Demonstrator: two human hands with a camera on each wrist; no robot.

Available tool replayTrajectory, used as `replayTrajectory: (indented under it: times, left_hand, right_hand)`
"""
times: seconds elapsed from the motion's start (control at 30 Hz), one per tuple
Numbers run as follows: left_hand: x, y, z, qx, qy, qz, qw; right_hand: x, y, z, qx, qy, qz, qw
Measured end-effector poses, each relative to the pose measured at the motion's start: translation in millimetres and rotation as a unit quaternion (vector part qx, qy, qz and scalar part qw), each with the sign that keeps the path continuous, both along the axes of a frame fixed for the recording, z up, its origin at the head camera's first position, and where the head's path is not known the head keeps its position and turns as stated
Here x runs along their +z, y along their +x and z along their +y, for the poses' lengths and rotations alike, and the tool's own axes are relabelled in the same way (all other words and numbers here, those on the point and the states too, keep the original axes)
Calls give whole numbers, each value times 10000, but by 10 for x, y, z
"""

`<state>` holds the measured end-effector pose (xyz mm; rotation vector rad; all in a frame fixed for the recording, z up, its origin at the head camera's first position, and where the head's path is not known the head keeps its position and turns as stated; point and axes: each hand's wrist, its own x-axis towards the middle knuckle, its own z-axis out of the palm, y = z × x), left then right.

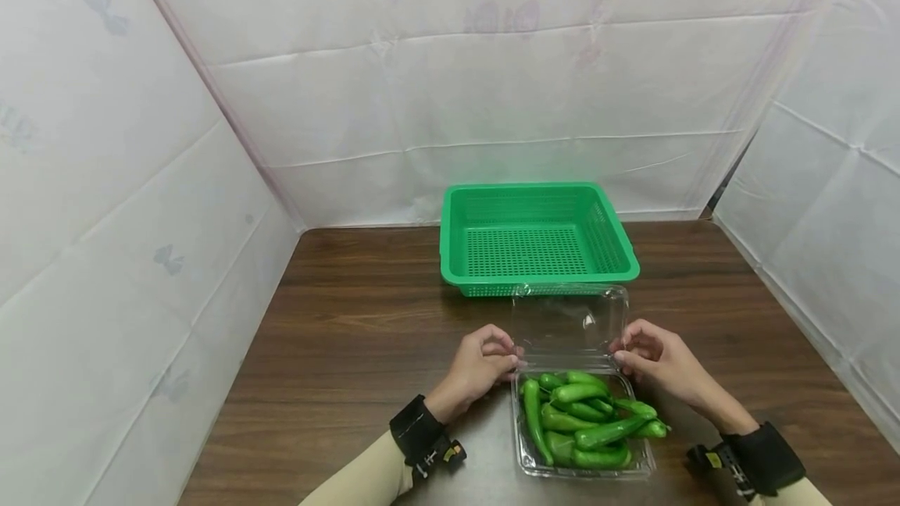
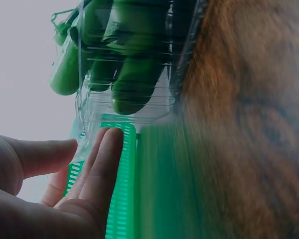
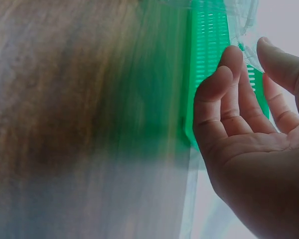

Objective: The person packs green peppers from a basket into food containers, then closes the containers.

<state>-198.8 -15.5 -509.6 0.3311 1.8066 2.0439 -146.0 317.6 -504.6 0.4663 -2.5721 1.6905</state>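
Observation:
A clear plastic clamshell container sits on the table with its lid raised and leaning back. Several green chili peppers fill the base, and a few on the right poke over the rim. My left hand pinches the lid's left edge near the hinge between thumb and fingers. On the opposite side, my right hand pinches the lid's right edge, also low by the hinge. In the right wrist view, clear plastic shows between the thumb and fingertips.
Just behind the lid stands a green perforated basket with nothing in it. The brown wood-grain table is enclosed by white sheeting at the back and both sides.

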Motion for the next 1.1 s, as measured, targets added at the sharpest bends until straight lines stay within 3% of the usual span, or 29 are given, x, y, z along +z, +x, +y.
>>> replayTrajectory:
  times: [0.23, 0.43, 0.53, 0.67, 0.83, 0.93, 0.97, 1.1]
  left_hand:
    - [-11, -83, 14, 312, -378, 1002, 9938]
    - [-17, -142, 31, 551, -608, 1459, 9859]
    - [-31, -176, 34, 591, -655, 1655, 9823]
    - [-42, -219, 30, 630, -796, 1870, 9771]
    - [-39, -235, -19, 508, -937, 1851, 9769]
    - [-19, -220, -67, 447, -1156, 1806, 9757]
    - [-4, -213, -81, 459, -1294, 1844, 9732]
    - [66, -185, -118, 622, -2025, 2278, 9504]
  right_hand:
    - [35, -65, -19, -181, 460, 963, 9941]
    - [72, -92, -73, -299, 788, 1275, 9883]
    - [65, -108, -82, -252, 1026, 1705, 9797]
    - [52, -137, -68, -249, 1567, 2264, 9610]
    - [68, -116, -47, -515, 1851, 2163, 9572]
    - [72, -78, -23, -526, 1695, 2015, 9633]
    - [67, -65, -11, -532, 1627, 1969, 9654]
    - [13, -26, 12, -512, 1342, 1823, 9727]
